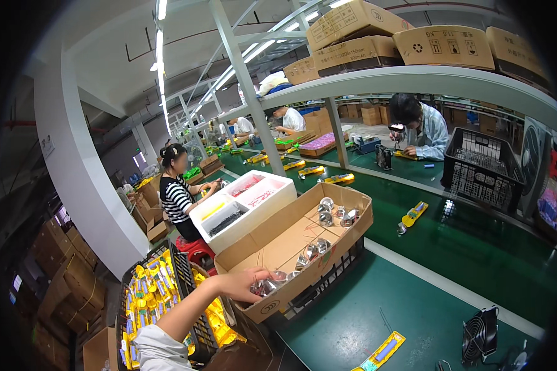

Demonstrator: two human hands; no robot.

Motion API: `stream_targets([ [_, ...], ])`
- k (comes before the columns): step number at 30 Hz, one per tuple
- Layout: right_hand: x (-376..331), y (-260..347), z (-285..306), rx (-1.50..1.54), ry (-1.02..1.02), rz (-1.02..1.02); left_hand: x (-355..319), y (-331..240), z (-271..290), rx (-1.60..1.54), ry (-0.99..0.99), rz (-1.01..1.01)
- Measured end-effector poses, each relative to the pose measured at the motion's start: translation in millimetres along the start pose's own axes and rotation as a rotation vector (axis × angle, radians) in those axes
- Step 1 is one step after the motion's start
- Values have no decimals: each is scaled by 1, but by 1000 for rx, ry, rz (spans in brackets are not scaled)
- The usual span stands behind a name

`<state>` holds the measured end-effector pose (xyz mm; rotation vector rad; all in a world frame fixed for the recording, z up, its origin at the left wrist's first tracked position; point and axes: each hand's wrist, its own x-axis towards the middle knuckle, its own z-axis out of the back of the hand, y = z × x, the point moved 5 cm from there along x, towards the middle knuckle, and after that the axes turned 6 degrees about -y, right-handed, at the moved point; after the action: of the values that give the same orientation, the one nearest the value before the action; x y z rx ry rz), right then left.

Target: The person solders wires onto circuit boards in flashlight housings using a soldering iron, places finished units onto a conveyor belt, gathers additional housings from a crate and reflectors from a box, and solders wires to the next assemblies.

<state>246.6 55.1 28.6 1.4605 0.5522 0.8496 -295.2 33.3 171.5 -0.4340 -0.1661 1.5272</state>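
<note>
left hand (244, 285) fingers closed on shiny reflector cups (267, 285) | cardboard box (272, 238) | black crate (167, 272) beside

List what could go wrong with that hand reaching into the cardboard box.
1. The cardboard box sits tilted on a black crate; leaning on its near wall might tip or slide it.
2. The left hand is among loose shiny metal cups; grabbing several at once could drop or dent some.
3. A yellow part lies on the green table nearby; a withdrawing arm might knock it.
</note>
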Motion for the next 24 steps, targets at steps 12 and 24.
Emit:
stream_targets([
  [12, -2, -2, -2, 17, 4, 11, 0, 55, 34, -94, -399, 42],
  [24, -4, 9, -5, -30, 10, 14, -22, 53, 119, -208, -1060, 100],
])
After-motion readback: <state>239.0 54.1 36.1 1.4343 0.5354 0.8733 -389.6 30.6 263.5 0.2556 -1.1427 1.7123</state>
